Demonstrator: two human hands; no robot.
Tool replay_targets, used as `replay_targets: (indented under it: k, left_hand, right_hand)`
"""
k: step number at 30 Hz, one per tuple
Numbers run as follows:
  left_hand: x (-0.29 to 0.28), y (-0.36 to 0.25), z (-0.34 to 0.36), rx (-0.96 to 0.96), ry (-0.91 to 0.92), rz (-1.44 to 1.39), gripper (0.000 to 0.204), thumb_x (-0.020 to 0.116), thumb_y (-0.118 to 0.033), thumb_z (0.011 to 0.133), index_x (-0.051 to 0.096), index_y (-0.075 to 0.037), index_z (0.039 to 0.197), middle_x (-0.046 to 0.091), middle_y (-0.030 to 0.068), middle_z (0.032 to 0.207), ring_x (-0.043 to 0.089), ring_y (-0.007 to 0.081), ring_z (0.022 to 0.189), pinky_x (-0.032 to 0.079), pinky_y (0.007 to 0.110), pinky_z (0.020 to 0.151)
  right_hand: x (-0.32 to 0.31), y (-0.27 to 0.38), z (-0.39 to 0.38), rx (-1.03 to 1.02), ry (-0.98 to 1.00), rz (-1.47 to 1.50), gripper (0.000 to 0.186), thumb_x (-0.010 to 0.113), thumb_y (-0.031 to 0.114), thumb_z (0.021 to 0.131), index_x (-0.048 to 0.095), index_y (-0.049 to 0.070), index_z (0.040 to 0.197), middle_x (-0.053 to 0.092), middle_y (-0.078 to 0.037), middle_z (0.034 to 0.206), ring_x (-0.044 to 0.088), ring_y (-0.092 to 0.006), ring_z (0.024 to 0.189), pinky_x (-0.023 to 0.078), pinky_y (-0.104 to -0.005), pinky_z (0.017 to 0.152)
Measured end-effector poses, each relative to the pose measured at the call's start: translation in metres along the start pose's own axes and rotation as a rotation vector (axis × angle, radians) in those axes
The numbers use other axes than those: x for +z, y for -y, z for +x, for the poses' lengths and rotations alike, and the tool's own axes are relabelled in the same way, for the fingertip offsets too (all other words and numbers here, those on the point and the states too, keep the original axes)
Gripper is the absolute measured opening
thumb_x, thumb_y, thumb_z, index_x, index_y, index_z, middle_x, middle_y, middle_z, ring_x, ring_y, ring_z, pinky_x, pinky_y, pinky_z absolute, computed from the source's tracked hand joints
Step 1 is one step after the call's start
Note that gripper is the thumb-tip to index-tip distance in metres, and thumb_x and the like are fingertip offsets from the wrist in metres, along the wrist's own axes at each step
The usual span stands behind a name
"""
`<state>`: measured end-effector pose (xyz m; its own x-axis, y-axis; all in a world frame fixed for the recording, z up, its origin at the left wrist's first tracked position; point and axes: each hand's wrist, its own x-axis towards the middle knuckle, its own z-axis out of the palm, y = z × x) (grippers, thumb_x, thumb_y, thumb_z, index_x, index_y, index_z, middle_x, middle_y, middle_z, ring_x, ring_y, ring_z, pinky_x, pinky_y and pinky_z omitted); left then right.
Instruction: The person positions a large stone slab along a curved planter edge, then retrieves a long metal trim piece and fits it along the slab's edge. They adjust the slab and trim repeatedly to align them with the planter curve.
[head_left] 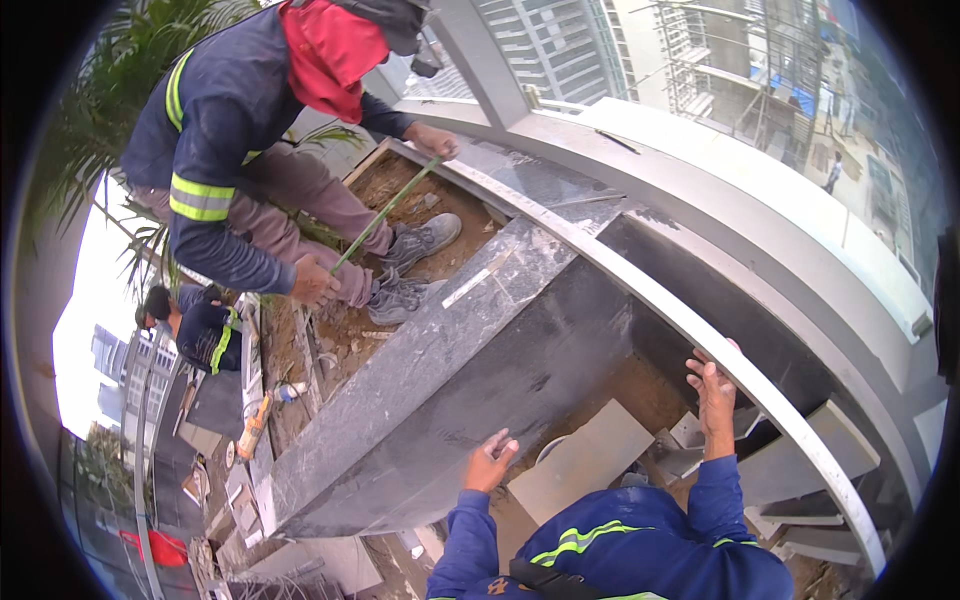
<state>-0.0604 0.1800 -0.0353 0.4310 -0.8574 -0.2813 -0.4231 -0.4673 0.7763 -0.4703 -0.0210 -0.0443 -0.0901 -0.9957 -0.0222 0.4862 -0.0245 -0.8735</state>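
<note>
A: Where does the long white straightedge [650,295] lie?
B: It runs in a curve from the upper middle of the frame to the lower right corner, crossing the dark stone-topped wall [400,385].

A: And the fingers?
B: The right hand [714,392], right of centre, is at its near edge: bent fingers lie against that side, and a fingertip shows past the far edge. Whether they clamp it, I cannot tell.

A: The left hand [489,463]?
B: Lower middle, well apart from the straightedge, fingers slightly spread and holding nothing, in front of the wall's dark face.

A: What's around them?
B: Between the hands, lower down, a beige panel [580,462] lies tilted among offcuts.

A: Farther out?
B: In the upper left, a co-worker [240,125] bends over, a green strip [385,215] stretched between both hands, the upper one by the straightedge's far end. At the left edge, a second person [208,335] crouches; below, an orange tube [254,428] lies near the planks.
</note>
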Motion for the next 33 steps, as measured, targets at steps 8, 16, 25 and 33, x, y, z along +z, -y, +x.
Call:
replay_targets:
  k: [8,16,25,33]
  left_hand:
    - [0.021,0.049,-0.025,-0.027,0.039,0.148,0.072,0.067,-0.053,0.100,0.059,-0.003,0.151,0.070,0.0244,0.137,0.069,0.0411,0.125,0.052,0.046,0.109]
    - [0.044,0.123,-0.067,-0.165,0.017,0.095,0.071,0.069,-0.053,0.096,0.062,-0.005,0.148,0.071,0.0248,0.135,0.068,0.0416,0.124,0.051,0.050,0.110]
    - [-0.009,0.107,-0.078,-0.214,-0.031,0.038,0.072,0.066,-0.053,0.100,0.059,-0.002,0.150,0.069,0.0225,0.140,0.067,0.0383,0.130,0.052,0.045,0.110]
    - [-0.043,0.052,-0.047,-0.076,-0.149,-0.037,0.067,0.071,-0.047,0.100,0.060,-0.002,0.149,0.072,0.0203,0.138,0.071,0.0321,0.124,0.054,0.041,0.107]
  right_hand:
    - [-0.005,-0.016,0.022,0.112,0.105,-0.133,0.053,0.065,0.034,0.110,0.055,0.000,0.149,0.064,-0.012,0.149,0.067,-0.0160,0.121,0.056,-0.0254,0.091]
    - [0.010,-0.015,0.038,0.185,0.040,-0.185,0.059,0.070,0.042,0.105,0.059,0.001,0.146,0.066,-0.007,0.145,0.064,-0.0150,0.122,0.051,-0.0264,0.094]
    - [0.008,-0.020,0.037,0.196,0.033,-0.206,0.066,0.071,0.046,0.105,0.057,-0.001,0.148,0.064,-0.008,0.146,0.062,-0.0162,0.125,0.048,-0.0301,0.099]
    - [0.032,-0.009,0.016,0.225,-0.014,-0.158,0.087,0.083,0.028,0.096,0.031,-0.003,0.159,0.072,-0.011,0.127,0.071,-0.0157,0.099,0.055,-0.0287,0.080]
